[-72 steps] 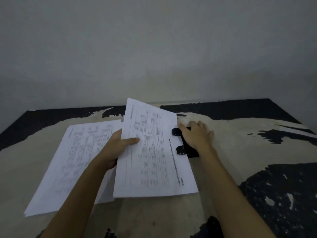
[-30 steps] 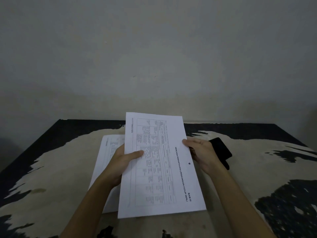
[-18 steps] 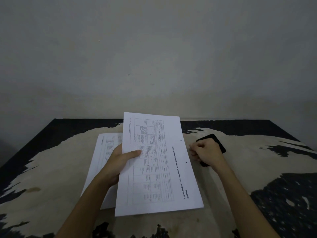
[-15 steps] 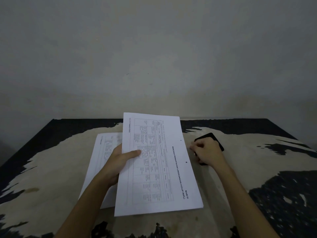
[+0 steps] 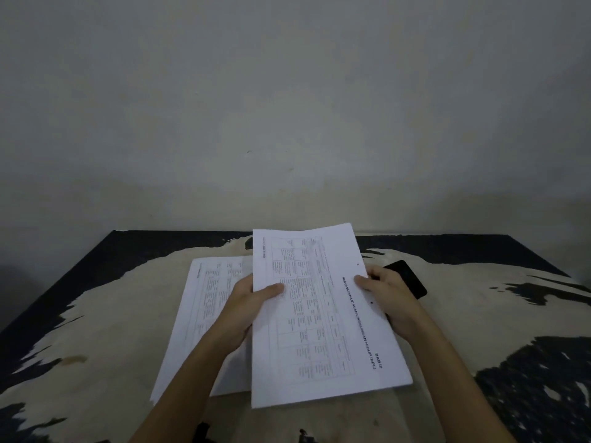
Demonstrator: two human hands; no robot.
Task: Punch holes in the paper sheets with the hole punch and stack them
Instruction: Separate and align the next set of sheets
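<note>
I hold a printed paper sheet [image 5: 319, 324] above the table with both hands. Two small punched holes show near its right edge. My left hand [image 5: 248, 306] grips the sheet's left edge, thumb on top. My right hand [image 5: 388, 298] pinches the right edge between the two holes, thumb on the printed side. The black hole punch [image 5: 407, 278] lies on the table just behind my right hand, partly hidden by it. A stack of printed sheets [image 5: 208, 305] lies flat on the table to the left, partly under the held sheet.
The table [image 5: 479, 314] has a worn top, beige with black patches, and its far edge meets a plain grey wall [image 5: 287, 123]. Bare tabletop stretches to the left of the stack and to the right of the punch.
My right hand left the hole punch and took hold of the sheet's right edge. The sheet tilted slightly and rose. My left hand kept its grip.
</note>
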